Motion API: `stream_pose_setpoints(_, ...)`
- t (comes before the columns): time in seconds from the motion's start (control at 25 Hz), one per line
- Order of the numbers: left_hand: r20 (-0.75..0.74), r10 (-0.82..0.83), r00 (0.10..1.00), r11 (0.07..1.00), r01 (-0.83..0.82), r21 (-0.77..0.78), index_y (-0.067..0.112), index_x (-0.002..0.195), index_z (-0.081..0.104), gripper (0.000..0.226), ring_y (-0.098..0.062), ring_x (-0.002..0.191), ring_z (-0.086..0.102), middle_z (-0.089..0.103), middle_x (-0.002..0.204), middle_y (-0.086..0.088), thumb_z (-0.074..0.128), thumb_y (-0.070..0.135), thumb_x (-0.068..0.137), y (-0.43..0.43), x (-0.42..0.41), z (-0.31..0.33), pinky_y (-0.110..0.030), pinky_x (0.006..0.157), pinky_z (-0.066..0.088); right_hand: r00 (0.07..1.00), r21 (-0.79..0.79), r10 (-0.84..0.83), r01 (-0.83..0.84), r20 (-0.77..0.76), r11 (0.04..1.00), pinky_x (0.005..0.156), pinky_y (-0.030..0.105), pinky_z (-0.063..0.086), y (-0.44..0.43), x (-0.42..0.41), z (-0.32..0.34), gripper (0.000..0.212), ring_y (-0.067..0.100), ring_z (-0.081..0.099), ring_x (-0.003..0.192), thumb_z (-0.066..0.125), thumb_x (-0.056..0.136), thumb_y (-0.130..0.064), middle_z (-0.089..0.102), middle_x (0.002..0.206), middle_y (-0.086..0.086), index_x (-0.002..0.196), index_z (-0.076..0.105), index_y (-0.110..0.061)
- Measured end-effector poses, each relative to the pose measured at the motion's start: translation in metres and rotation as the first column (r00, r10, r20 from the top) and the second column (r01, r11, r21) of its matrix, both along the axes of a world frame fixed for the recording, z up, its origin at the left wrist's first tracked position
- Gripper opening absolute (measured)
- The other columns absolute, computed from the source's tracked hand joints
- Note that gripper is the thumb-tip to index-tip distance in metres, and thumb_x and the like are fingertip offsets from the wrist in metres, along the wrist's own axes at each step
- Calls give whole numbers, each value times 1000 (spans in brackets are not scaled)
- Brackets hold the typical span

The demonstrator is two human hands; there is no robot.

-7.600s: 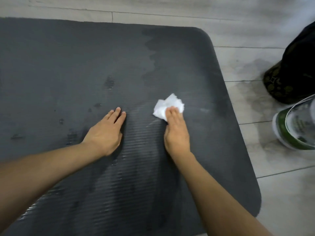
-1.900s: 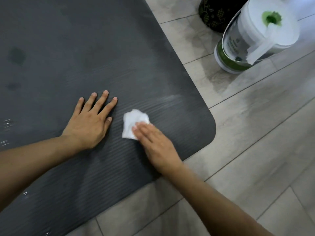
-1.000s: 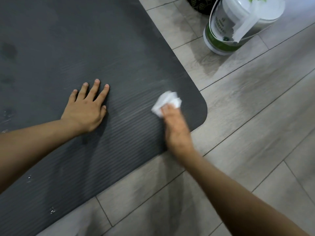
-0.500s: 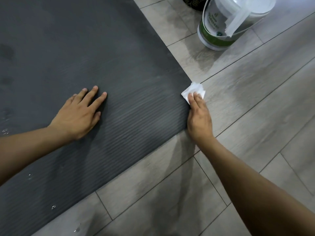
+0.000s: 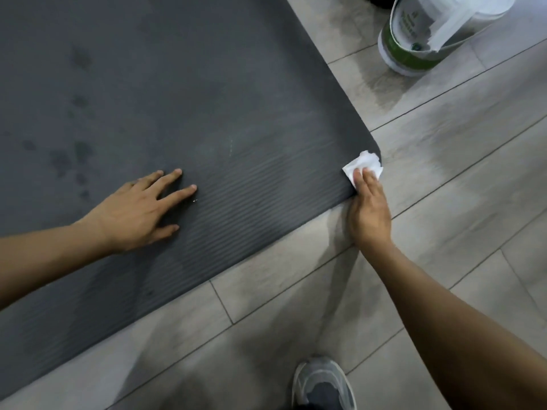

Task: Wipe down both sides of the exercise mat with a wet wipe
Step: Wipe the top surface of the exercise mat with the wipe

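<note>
My right hand (image 5: 368, 211) presses the wipe (image 5: 362, 164) with straight fingers on the mat (image 5: 207, 99) corner, my left hand (image 5: 139, 211) lies flat; the underside seemingly isn't yet wiped.

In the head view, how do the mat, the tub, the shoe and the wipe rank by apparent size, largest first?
1. mat, by far
2. tub, cut off at the top edge
3. shoe, cut off at the bottom
4. wipe, partly under the right hand

A white tub (image 5: 405, 51) with a green band stands on the grey plank floor (image 5: 444, 179), a white sheet (image 5: 444, 31) hanging from its top. A grey shoe (image 5: 322, 383) rests on the floor, well apart from it.
</note>
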State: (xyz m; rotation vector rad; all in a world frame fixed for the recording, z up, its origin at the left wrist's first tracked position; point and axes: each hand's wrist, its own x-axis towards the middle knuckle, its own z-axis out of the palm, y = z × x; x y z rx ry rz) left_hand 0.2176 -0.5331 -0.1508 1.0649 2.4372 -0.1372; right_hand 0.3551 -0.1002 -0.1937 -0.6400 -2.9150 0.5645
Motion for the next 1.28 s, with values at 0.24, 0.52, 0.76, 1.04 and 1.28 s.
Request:
stream_pose_setpoints(0.24, -42, -23, 999, 999, 25, 45, 33, 162, 20, 82, -40, 150, 29, 19, 169, -13, 31, 72, 91, -5, 1, -7, -52, 117, 36, 865, -22, 496, -498, -78, 867, 117, 47, 29, -163, 31, -1, 51, 31, 33, 142, 42, 94, 0, 40, 151, 18, 145, 43, -3)
stream_pose_setpoints(0.52, -97, 62, 993, 992, -51, 115, 30, 163, 11, 77, -32, 156, 14, 6, 171, -8, 47, 57, 100, -52, 36, 3, -42, 125, 21, 875, 22, 482, -483, 39, 875, 120, 33, 19, -192, 36, 11, 56, 28, 32, 144, 42, 96, -4, 31, 157, 10, 150, 36, -15)
stream_pose_setpoints(0.76, -48, 269, 962, 961, -264, 85, 35, 163, 2, 83, -30, 158, 8, -2, 172, -4, 44, 65, 98, -142, 63, -3, -43, 125, 14, 994, -172, -105, 109, 32, 979, 115, 29, 23, -240, -14, 27, 44, 34, 36, 140, 37, 99, -5, 40, 151, 17, 143, 45, -4)
stream_pose_setpoints(1.04, 0, 296, 955, 948, -293, 125, 35, 163, 6, 83, -28, 158, 2, -7, 172, 0, 45, 66, 97, -157, 65, -19, -42, 127, 6, 609, 4, 793, -793, 3, 609, 120, 33, 21, -323, -38, 2, 47, 25, 38, 140, 41, 97, -9, 43, 150, 13, 144, 46, -7)
stream_pose_setpoints(1.28, -18, 317, 948, 941, -311, 136, 40, 160, -10, 83, -25, 158, -7, -17, 169, 4, 38, 68, 98, -158, 70, -24, -40, 127, -3, 997, -15, -71, 71, 42, 997, 108, 40, 33, -214, -79, 11, 44, 32, 40, 136, 35, 98, -7, 42, 150, 8, 141, 46, -10)
